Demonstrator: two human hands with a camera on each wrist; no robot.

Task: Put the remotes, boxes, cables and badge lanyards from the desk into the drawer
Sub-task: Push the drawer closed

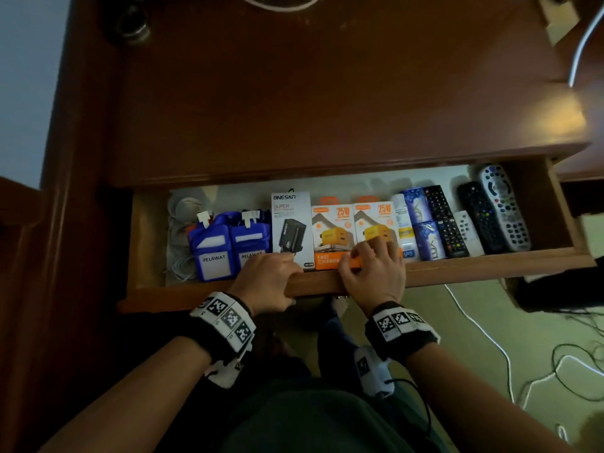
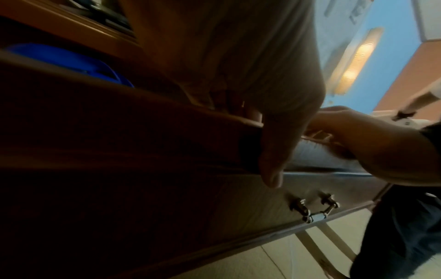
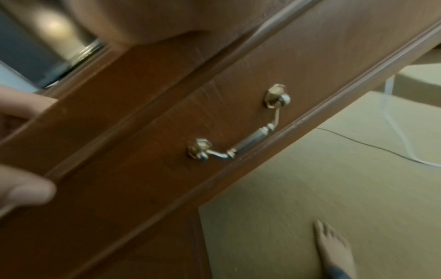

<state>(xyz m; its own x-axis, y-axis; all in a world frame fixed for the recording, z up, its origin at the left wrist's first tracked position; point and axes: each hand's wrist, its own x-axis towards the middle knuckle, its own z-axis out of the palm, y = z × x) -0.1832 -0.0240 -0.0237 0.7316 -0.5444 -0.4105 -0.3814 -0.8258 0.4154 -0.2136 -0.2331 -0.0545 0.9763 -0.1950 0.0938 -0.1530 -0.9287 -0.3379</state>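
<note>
The wooden drawer [image 1: 490, 266] stands pulled out under the desk. Inside lie white cables [image 1: 179, 230], two blue badge lanyards [image 1: 212, 250], a white ONESAM box [image 1: 291, 220], two orange charger boxes [image 1: 331, 230], blue boxes [image 1: 421, 223] and several remotes [image 1: 480, 217]. My left hand [image 1: 271, 273] grips the drawer's front board, fingers curled over the rim and thumb [image 2: 274, 151] on the outer face. Beside it, my right hand [image 1: 372, 266] hooks its fingers over the same rim, onto an orange box. The brass handle [image 3: 238, 132] hangs free below.
The desk top [image 1: 327, 93] carries a dark round object [image 1: 130, 24] and a white cord [image 1: 277, 4] at its far edge. Loose cables [image 1: 490, 338] trail over the floor to the right. A bare foot [image 3: 334, 249] stands under the drawer.
</note>
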